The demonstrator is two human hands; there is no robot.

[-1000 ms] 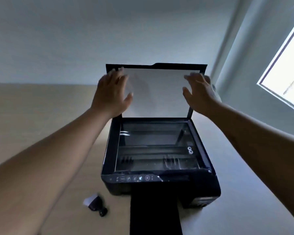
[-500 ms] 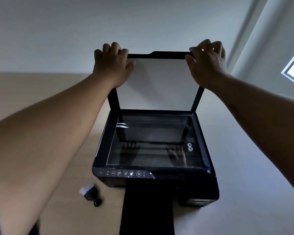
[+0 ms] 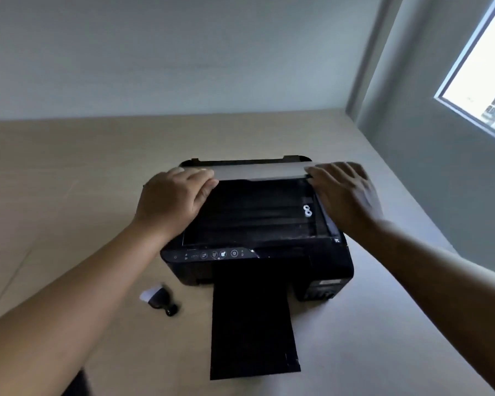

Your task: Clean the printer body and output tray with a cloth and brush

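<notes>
A black printer [image 3: 320, 261] stands on a light wooden table [image 3: 69, 172], its scanner glass [image 3: 255, 212] uncovered. The scanner lid [image 3: 257, 171] shows only as a narrow white strip along the back of the glass. My left hand [image 3: 177, 198] grips the lid's left end. My right hand [image 3: 343, 190], motion-blurred, lies with fingers stretched over the lid's right end. The black output tray [image 3: 252, 324] sticks out from the printer's front towards me. A small black brush with white bristles [image 3: 160, 300] lies on the table left of the tray. No cloth is in view.
A pale wall runs behind the table, and a second wall with a bright window [image 3: 486, 81] closes the right side. The control panel [image 3: 212, 255] with lit icons runs along the printer's front left edge.
The lid's white face was a tall raised panel before. It has dropped to a thin strip, and both hands have come down with it. The view has pulled back, so the whole output tray shows.
</notes>
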